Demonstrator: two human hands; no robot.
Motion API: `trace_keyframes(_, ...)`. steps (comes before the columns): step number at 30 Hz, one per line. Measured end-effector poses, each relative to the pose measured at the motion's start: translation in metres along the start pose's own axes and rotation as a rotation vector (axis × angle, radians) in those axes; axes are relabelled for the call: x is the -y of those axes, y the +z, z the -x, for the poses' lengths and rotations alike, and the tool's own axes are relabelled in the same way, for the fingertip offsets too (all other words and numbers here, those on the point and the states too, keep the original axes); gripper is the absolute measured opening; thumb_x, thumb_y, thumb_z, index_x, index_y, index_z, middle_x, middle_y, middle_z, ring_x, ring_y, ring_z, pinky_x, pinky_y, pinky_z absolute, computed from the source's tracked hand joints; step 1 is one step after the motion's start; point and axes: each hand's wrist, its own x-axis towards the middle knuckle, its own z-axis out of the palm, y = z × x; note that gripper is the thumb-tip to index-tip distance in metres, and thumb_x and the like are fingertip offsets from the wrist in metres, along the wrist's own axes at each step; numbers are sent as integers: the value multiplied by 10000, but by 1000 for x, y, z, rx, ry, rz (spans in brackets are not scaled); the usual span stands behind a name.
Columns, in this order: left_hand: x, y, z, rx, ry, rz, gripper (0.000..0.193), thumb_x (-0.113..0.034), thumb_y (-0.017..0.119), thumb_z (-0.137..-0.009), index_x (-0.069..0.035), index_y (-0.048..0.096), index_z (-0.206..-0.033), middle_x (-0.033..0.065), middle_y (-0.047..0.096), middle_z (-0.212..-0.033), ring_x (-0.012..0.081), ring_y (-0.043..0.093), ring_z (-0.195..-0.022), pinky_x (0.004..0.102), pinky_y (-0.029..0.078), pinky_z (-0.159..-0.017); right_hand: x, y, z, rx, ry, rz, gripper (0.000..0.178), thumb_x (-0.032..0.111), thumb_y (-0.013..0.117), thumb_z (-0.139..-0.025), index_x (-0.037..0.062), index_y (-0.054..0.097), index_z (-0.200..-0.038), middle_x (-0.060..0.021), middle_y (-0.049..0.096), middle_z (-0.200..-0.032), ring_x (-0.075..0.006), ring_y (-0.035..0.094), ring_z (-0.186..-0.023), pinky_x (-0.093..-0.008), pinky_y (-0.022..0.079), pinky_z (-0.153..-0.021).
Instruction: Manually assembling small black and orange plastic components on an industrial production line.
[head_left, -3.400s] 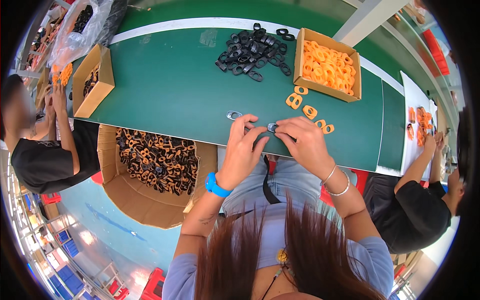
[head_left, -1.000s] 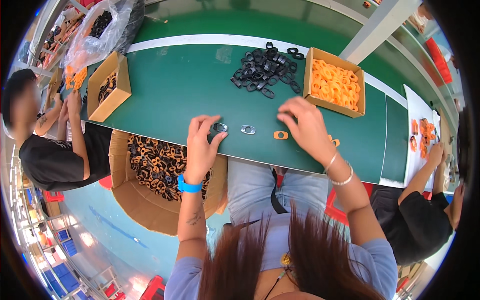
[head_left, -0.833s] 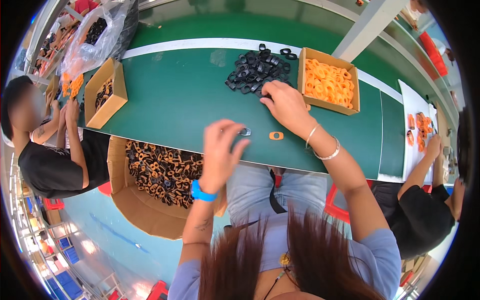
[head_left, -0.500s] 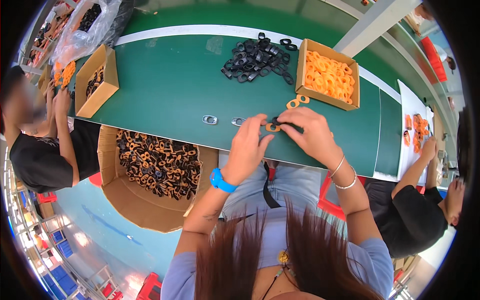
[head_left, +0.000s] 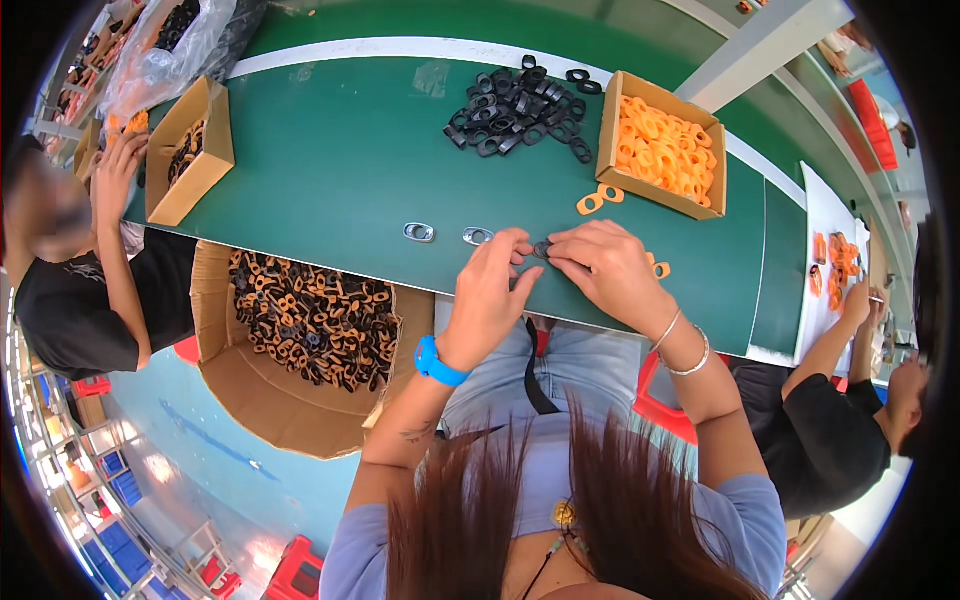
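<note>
Right hand (head_left: pixel 608 264): fingers mostly curled in, tips pinching a black ring (head_left: pixel 541 250), left of the carton (head_left: pixel 609 122) and nearer us. Left hand (head_left: pixel 490 278): half open, thumb apart from fingers, tips right by that ring; we can't tell if they touch it. We've two silver rings (head_left: pixel 408 230) farther left of the carton, loose orange rings (head_left: pixel 580 207) just our side of it, black pile (head_left: pixel 515 108) beside its left.

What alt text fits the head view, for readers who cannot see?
A person's right hand pinches a small dark part beside the left hand over a green worktable. Two silvery parts lie leftward; black parts and a box of orange parts sit beyond.
</note>
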Motion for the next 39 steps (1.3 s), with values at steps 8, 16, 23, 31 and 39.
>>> trace_keyframes(8, -3, -3, -2, 10, 39, -13, 408, 24, 786, -783, 3, 594, -1143, 113, 614, -1021, 212, 625, -813, 313, 543, -680, 7, -5, -10, 87, -2, 110, 167, 81, 762, -804, 51, 748, -967, -81, 729, -905, -248, 687, -831, -364, 526, -767)
trace_keyframes(16, -8, -9, -9, 53, 204, -250, 304, -9, 725, -839, -16, 629, -1127, 144, 623, -1027, 318, 616, -876, 385, 529, -737, 3, -3, 3, -141, 160, -108, 248, 63, 728, -847, 35, 708, -1092, -120, 720, -970, -325, 683, -860, -411, 549, -800)
trace_keyframes(23, 1, -67, -15, -152, 92, -581, 289, -48, 730, -835, -24, 652, -1112, 165, 588, -1095, 352, 575, -1006, 429, 499, -851, -16, -21, 3, -226, 323, 128, 202, 45, 690, -894, 13, 699, -1093, -134, 705, -970, -296, 689, -769, -371, 551, -704)
trace_keyframes(31, -10, 33, -63, 79, 342, -268, 328, -39, 755, -800, -8, 633, -1103, 160, 583, -1071, 361, 566, -1005, 433, 500, -836, -18, -38, 27, -252, 377, 65, 240, 33, 713, -861, 19, 690, -1099, -128, 669, -974, -283, 675, -783, -359, 549, -711)
trace_keyframes(39, 5, 29, -72, 167, 386, -272, 120, -32, 651, -902, 2, 659, -1017, 162, 614, -969, 375, 617, -864, 442, 523, -767, -26, -22, 46, -109, 509, -169, 267, 89, 789, -796, 32, 678, -1032, -107, 628, -1017, -305, 634, -928, -381, 537, -798)
